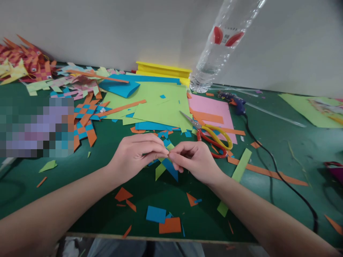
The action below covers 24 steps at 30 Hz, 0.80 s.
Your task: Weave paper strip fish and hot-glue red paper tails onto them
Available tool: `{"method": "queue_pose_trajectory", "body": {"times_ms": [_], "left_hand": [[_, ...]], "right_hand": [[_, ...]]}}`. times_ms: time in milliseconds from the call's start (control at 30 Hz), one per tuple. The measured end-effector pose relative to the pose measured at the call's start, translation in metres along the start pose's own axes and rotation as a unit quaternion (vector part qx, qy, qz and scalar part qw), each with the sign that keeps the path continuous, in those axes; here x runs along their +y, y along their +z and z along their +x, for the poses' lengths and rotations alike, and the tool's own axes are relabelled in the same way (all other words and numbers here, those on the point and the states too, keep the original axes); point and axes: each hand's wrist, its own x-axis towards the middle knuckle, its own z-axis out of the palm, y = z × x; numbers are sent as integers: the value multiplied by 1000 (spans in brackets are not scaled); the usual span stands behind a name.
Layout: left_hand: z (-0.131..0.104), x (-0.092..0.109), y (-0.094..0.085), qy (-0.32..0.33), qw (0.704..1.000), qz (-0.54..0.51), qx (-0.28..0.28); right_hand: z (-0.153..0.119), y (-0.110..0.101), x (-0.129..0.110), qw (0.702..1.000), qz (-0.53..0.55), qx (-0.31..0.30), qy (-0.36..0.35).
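My left hand [135, 157] and my right hand [194, 159] meet at the middle of the table, fingertips nearly touching. Between them is a small woven paper piece [170, 170] in blue and light green, its pointed ends hanging below my fingers. Both hands are closed in a pinch on it; my fingers hide much of its middle. Just beyond my right hand lie scissors [214, 137] with one yellow and one red handle. Several finished woven pieces in orange and blue [85, 117] rest to the left of my hands.
Green paper sheets [163, 107] and a pink sheet [211, 105] lie behind my hands. A plastic water bottle [218, 53] stands near the wall. At right are a glue gun [235, 101] with a black cord and a green strip [242, 164]. Paper scraps are scattered near the front edge.
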Motion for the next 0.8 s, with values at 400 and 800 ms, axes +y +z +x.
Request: {"method": "queue_pose_trajectory", "body": {"times_ms": [400,800], "left_hand": [[0,-1,1,2,1000,-4,2],[-1,-2,2,-25,1000,-14,-9]], "right_hand": [[0,0,2,1000,-13,9,-3],[0,1,1,999,-18,25,22]]}}
